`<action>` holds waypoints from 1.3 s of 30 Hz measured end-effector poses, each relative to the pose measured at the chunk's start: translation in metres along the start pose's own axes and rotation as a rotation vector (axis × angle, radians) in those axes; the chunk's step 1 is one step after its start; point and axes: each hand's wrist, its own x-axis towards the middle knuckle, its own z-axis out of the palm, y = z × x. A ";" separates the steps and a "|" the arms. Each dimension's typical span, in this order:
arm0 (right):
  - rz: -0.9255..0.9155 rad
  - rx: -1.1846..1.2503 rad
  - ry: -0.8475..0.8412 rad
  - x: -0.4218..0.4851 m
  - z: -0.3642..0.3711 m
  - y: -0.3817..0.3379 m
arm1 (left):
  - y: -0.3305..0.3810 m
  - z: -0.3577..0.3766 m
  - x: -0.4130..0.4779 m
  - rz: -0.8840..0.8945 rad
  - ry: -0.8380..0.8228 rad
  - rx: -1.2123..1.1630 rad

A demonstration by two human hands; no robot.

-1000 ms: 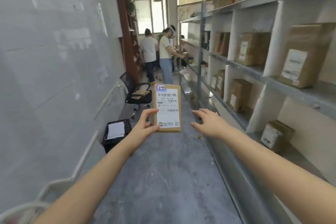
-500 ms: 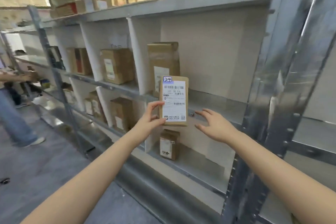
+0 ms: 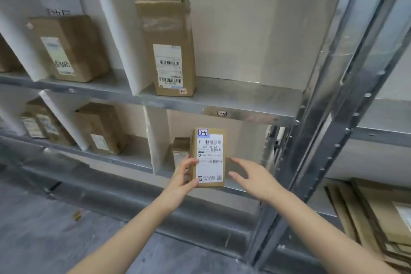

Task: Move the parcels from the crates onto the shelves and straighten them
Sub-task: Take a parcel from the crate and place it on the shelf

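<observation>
In the head view we hold the parcel (image 3: 209, 158) upright, with its long axis vertical. Its white label faces us and the handwritten "24" tag sits at the top. It stands at the mouth of the lower shelf (image 3: 242, 187), in the bay right of the white divider (image 3: 158, 140). Its bottom edge is level with the shelf's front lip, and we cannot tell whether it rests there.

Our left hand (image 3: 185, 176) grips the parcel's left edge, thumb on the label and the fingers mostly hidden behind. Our right hand (image 3: 251, 179) is spread with straight fingers just right of the parcel, a small gap between them.

A small box (image 3: 180, 149) further back in the bay is half covered by the parcel and our hand. The label print is too fine to read. The flat cartons (image 3: 378, 218) beyond the metal post (image 3: 322, 118) are cut off by the frame edge.

Half a second ago the parcel hung higher, across the front of the upper shelf (image 3: 233, 98) where the tall box (image 3: 169, 46) stands. It is now one level lower, with the same grip.
</observation>
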 end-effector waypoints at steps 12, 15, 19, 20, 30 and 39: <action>0.270 0.239 0.077 -0.007 0.044 0.002 | -0.031 0.012 0.032 -0.063 -0.134 -0.075; 0.308 0.282 0.138 -0.005 0.061 0.000 | -0.050 0.008 0.037 -0.060 -0.184 -0.104; 0.336 0.276 0.155 0.007 0.084 0.006 | -0.082 0.005 0.050 -0.055 -0.227 -0.090; 0.345 0.277 0.142 0.011 0.089 0.008 | -0.088 0.004 0.054 -0.039 -0.228 -0.085; 0.332 0.490 0.398 0.070 0.144 0.060 | -0.159 0.031 0.109 0.094 -0.160 -0.192; 0.264 0.534 0.589 0.128 0.199 0.127 | -0.218 0.039 0.168 0.118 -0.196 -0.026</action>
